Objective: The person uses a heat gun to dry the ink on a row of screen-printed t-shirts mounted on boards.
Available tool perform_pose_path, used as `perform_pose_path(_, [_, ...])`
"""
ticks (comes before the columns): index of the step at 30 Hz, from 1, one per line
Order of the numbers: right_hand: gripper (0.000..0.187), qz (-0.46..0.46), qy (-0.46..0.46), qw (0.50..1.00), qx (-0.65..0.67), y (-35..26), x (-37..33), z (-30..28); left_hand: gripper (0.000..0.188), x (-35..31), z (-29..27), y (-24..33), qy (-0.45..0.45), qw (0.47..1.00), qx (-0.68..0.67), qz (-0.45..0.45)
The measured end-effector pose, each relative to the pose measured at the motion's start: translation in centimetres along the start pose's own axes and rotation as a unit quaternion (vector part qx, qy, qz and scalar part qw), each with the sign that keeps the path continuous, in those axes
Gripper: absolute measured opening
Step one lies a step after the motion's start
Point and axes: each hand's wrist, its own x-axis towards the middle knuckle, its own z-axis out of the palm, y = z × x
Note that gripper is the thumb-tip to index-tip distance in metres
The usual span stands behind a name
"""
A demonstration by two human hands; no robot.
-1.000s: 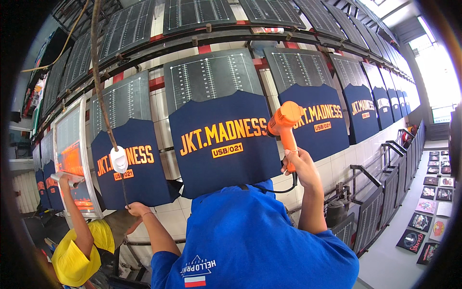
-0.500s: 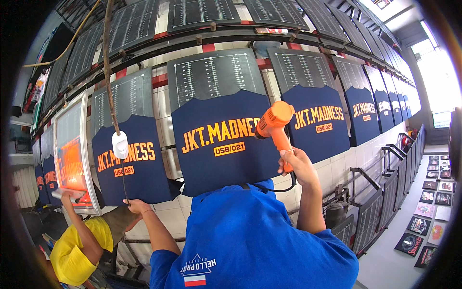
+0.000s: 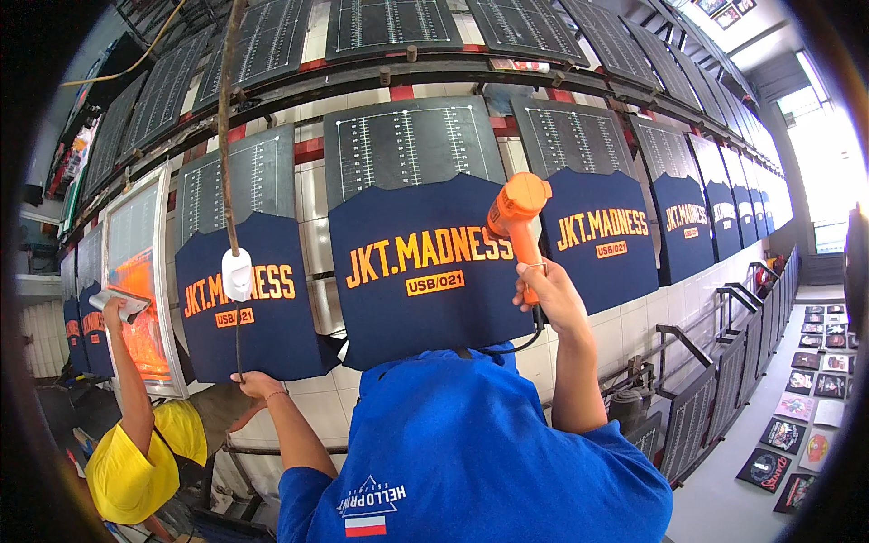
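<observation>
While our left fingers point(image 3: 250, 381) pinched a thin dark cable point(image 3: 238, 339), our right fingers point(image 3: 545, 278) wrapped an orange plastic heat gun point(image 3: 519, 213).

Two facing rows of flat, dark grey rectangular boards point(image 3: 416, 136) ruled with white scales, separated by a black metal rail point(image 3: 353, 82). On the near row, navy-blue cut fabric panels point(image 3: 425, 321) with orange lettering lie flat, one per board. At centre, the panel leaves the board's far edge and both far corners exposed; its near edge is hidden beneath the cloth.
</observation>
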Motion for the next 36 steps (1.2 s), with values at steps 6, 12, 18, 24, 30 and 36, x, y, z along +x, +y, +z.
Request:
perform_pose_path(6, [0.029,-0.003,0.018,1.0,0.002,-0.2,0.8,0.5,0.078,-0.8,0.0,0.4,0.004,1.0,-0.019,0.013])
perform_pose_path(12, [0.029,0.006,-0.033,0.998,0.059,0.1,1.0,0.1,0.08,0.7,0.2,-0.8,0.014,0.999,0.004,0.034])
perform_pose_path(18, [0.029,0.009,-0.051,0.997,0.06,-0.4,1.5,1.3,0.085,2.1,0.4,-1.5,0.017,0.999,0.02,0.022])
perform_pose_path(24, [0.027,0.014,-0.048,0.997,0.051,-0.4,1.4,1.5,0.086,0.1,0.0,0.0,-0.001,1.0,-0.004,0.011])
perform_pose_path(30, [0.029,0.028,-0.05,0.998,0.028,-0.4,-0.2,1.2,0.076,0.7,0.1,-0.4,0.012,1.0,-0.025,0.002])
perform_pose_path(36, [0.03,0.024,-0.052,0.998,0.01,0.3,-1.3,0.7,0.067,0.1,0.3,-0.1,-0.009,1.0,-0.014,-0.011])
